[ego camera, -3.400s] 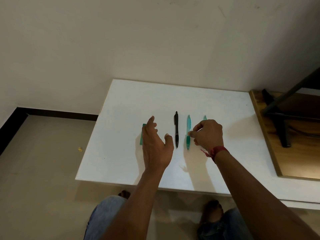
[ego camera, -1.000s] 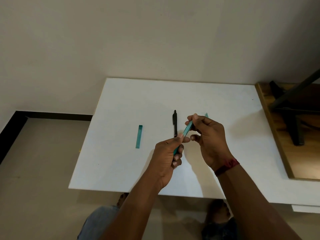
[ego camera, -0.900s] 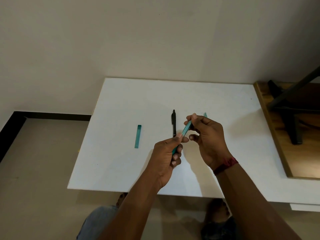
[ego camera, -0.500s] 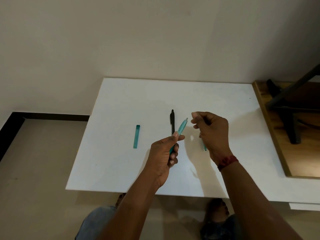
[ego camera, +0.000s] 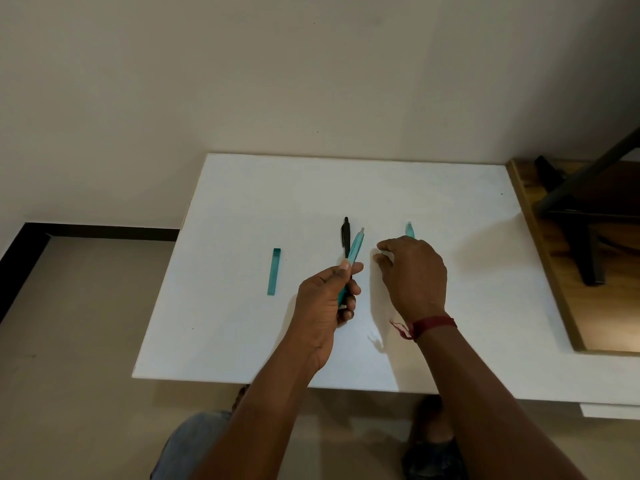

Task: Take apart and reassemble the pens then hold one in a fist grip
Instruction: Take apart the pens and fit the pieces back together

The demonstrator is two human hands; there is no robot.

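Note:
My left hand grips a translucent teal pen by its lower half, and the pen tilts up and to the right above the white table. A black pen lies just behind it on the table. My right hand is palm down and low over the table, to the right of the held pen, with thumb and forefinger apart and nothing visible between them. The end of a second teal pen pokes out beyond its knuckles. A separate teal cap lies further left.
A wooden surface with a dark metal stand adjoins the table on the right. A cream wall rises behind the table. The floor and my knees are below the near edge.
Both hands lifted a teal pen and worked it between them. My right hand then drew away to the right and dropped toward the table, while my left hand kept the pen.

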